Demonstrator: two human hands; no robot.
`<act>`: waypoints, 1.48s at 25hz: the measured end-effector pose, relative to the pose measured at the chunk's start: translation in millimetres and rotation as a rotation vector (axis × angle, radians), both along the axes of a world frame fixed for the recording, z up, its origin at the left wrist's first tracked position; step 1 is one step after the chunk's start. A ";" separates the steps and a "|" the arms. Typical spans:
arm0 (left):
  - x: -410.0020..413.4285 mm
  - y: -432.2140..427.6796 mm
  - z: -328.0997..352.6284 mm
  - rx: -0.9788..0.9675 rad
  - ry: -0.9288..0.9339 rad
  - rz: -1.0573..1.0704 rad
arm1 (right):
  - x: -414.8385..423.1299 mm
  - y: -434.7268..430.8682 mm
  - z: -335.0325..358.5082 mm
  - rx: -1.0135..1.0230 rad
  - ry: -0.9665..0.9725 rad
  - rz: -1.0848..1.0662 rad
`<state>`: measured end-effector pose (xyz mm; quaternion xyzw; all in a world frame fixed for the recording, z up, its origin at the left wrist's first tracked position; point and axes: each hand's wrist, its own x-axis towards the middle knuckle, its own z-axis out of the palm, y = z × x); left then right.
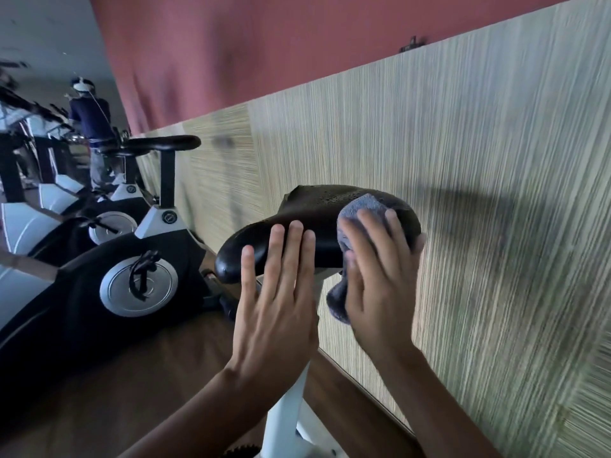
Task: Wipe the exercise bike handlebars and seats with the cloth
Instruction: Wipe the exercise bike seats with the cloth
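Right hand, centre-right of frame: fingers spread and curved over the grey-blue cloth, gripping it against the wide rear end of the seat. The little finger wraps the seat's far right edge. A loose fold of cloth hangs below the hand, beside the thumb.

Left hand, just left of the right: released, holding nothing. The fingers are straight and close together, lying flat on the side of the seat's narrow front part.

Seat: black, with a perforated top, at frame centre, its nose pointing lower left. It sits on a white post that runs down to the bottom edge between my two forearms.

Surroundings: a second exercise bike, black and white with a silver disc, stands at the left, and its own black saddle is higher in the frame. More bikes line up behind it towards the left edge. A beige striped wall panel fills the right half, with a red wall above it. The floor at lower left is brown wood.

In the upper left a standing figure in a dark top is visible. It may be a mirror reflection, but the blur is too heavy to tell.
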<state>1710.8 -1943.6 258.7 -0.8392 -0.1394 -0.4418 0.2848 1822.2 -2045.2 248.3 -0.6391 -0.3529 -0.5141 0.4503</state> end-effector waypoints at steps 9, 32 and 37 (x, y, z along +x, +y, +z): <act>15.4 -19.3 1.5 -0.054 0.029 -0.070 | 21.5 -17.2 -4.2 0.121 0.050 0.288; 45.4 -71.4 12.4 -0.298 0.040 -0.368 | 70.6 -26.8 2.7 0.486 0.438 1.031; 48.5 -71.9 10.0 -0.268 0.042 -0.320 | 100.5 -7.2 14.3 0.458 0.625 1.326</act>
